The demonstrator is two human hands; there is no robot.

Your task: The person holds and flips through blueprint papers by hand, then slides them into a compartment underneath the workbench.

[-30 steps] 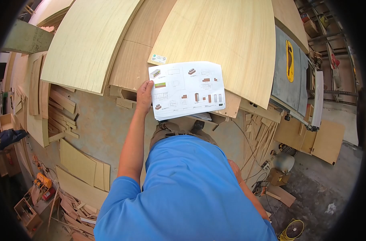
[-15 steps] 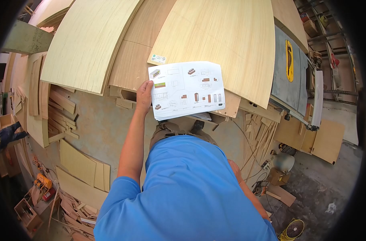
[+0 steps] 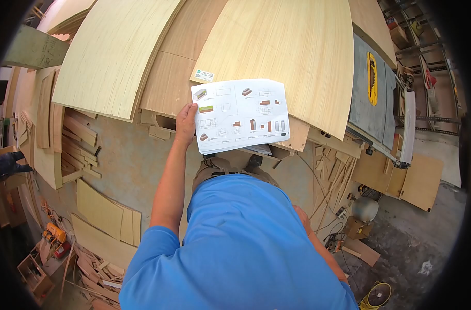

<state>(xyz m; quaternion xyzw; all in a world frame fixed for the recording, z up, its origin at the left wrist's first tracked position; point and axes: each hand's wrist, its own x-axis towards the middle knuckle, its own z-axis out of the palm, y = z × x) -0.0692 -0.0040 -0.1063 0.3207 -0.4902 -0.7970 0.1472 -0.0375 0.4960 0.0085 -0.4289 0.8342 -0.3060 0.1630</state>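
Printed sheets (image 3: 244, 114): one stack, in left hand (image 3: 186, 122).

Left hand (image 3: 186, 124) forward, right hand (image 3: 303, 218) alongside

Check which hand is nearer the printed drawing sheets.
Left. Left hand grips the printed drawing sheets by their left edge; right hand, partly hidden, is beside the blue shirt, apart from them.

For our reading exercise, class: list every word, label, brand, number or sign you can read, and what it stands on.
No text is readable.
Paper sheets: captions too small.
Sticker on the pale board: print too small.
Beam: faint marks, unreadable.
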